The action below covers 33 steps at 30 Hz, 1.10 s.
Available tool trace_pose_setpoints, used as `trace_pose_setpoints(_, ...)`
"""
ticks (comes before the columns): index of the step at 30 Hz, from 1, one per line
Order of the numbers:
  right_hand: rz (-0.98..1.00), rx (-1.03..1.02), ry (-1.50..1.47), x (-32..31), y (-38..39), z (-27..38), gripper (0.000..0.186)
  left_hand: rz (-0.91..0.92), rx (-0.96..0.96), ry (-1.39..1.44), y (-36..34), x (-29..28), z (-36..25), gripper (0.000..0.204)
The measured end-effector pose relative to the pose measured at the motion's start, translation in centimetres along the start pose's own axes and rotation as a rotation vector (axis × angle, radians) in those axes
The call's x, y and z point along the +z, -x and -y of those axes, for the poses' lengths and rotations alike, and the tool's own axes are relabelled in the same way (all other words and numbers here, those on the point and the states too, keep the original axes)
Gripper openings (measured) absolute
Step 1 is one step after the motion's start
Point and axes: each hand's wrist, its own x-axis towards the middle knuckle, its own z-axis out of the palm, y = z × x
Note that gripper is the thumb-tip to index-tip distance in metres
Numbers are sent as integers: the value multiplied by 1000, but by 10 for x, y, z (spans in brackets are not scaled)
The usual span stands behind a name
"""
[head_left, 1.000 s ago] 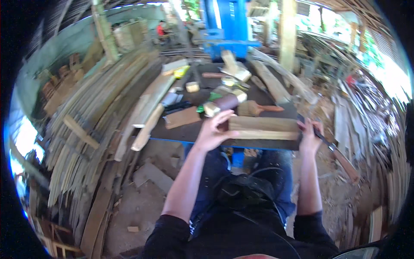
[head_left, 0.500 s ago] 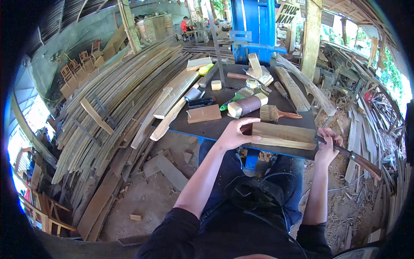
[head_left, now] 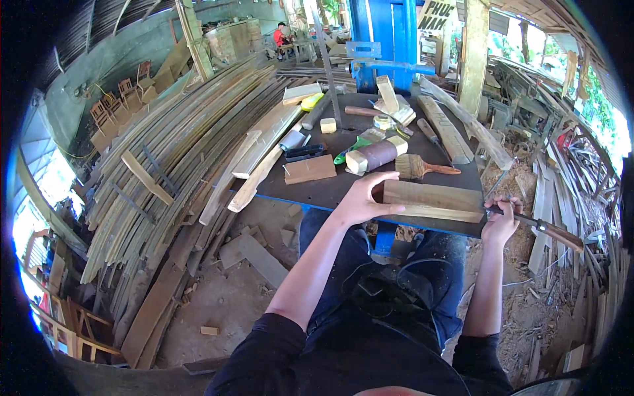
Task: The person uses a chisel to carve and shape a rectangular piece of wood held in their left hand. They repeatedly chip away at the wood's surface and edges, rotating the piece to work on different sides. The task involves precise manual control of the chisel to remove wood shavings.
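Note:
At the bench's near edge lies a squared wooden block (head_left: 432,200). My left hand (head_left: 366,200) is curved around its left end, thumb on the near side and fingers on the far side. At the other end, my right hand (head_left: 502,221) is closed on the dark blade of what looks like a chisel (head_left: 561,236). The chisel's wooden handle sticks out to the right, past the bench edge, and its tip is by the block's right end. Just beyond the block are a wide paintbrush (head_left: 422,168) and a wood piece wrapped in brown sandpaper (head_left: 378,155).
The dark bench top (head_left: 317,189) also carries a green-handled brush (head_left: 356,145), a tape roll (head_left: 382,122), another wooden-handled tool (head_left: 429,132) and several wood offcuts. Long stacked boards (head_left: 191,132) fill the left. Scrap strips (head_left: 548,204) lie right. A person in red (head_left: 281,37) sits far back.
My right hand's fingers have drawn in closer around the chisel blade. The left hand and the block keep their places, and the whole view has shifted slightly.

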Motion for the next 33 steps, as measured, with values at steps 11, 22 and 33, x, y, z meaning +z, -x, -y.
trace_pose_setpoints(11,-1,16,-30,-8,-6,-2,29,-17,4,-38,-3,0,-2,73)
trace_pose_setpoints(22,-17,15,-23,-3,-3,0,27,1,-34,30,1,-2,-1,70)
trace_pose_setpoints(33,-63,18,-47,3,0,1,22,-2,9,-25,3,-5,-2,72)
